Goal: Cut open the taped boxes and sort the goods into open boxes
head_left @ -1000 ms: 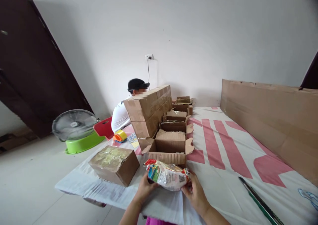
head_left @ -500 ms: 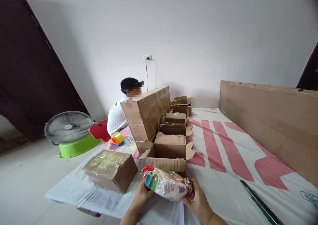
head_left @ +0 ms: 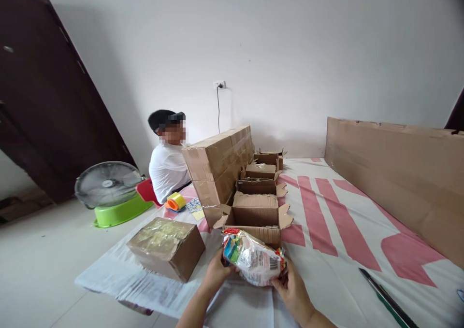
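A shiny plastic packet [head_left: 253, 260] with red, blue and green printing and a barcode is held up between both hands. My left hand [head_left: 216, 270] grips its left end, and my right hand [head_left: 290, 282] is closed on its right end. What the packet contains I cannot make out. Just beyond it stands an open cardboard box [head_left: 255, 218] with its flaps spread. Left of my left hand sits a closed cardboard box [head_left: 166, 248] with clear tape over its top.
Several open boxes run back in a row beside a stack of closed cartons [head_left: 221, 164]. A long cardboard panel [head_left: 391, 178] stands at right, with a dark-bladed tool [head_left: 386, 296] nearer. A seated person [head_left: 166, 166], tape roll [head_left: 176, 201] and fan [head_left: 108, 184] are left.
The packet has risen slightly toward the open box, still in both hands. The seated person has leaned back to the left. The whole view has shifted a little.
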The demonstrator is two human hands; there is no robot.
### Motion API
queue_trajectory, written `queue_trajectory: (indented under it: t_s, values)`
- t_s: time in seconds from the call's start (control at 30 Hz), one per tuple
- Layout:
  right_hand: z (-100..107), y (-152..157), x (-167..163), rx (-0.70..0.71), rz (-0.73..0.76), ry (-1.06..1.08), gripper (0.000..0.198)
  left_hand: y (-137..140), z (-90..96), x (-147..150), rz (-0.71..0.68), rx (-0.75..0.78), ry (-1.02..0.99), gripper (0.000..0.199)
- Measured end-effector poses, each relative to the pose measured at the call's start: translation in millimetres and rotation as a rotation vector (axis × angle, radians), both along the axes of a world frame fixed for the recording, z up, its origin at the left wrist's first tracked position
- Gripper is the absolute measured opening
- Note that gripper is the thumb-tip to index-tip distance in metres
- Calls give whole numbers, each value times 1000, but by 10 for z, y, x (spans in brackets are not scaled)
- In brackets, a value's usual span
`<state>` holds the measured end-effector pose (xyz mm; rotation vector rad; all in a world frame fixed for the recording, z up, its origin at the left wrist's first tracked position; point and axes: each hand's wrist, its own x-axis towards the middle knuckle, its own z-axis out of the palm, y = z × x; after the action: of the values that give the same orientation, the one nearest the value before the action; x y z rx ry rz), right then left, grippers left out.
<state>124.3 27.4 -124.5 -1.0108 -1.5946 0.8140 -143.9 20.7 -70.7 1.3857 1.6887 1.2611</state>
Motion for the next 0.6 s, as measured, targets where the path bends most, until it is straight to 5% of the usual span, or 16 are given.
queue_trajectory:
  t_s: [0.27, 0.6]
  values:
    - [18, 169, -24, -21, -42, 25, 55, 300, -33, 39, -71, 29, -123, 46]
    - [195, 874, -98, -19, -82, -6, 51, 892, 11, 83, -65, 120, -249, 64]
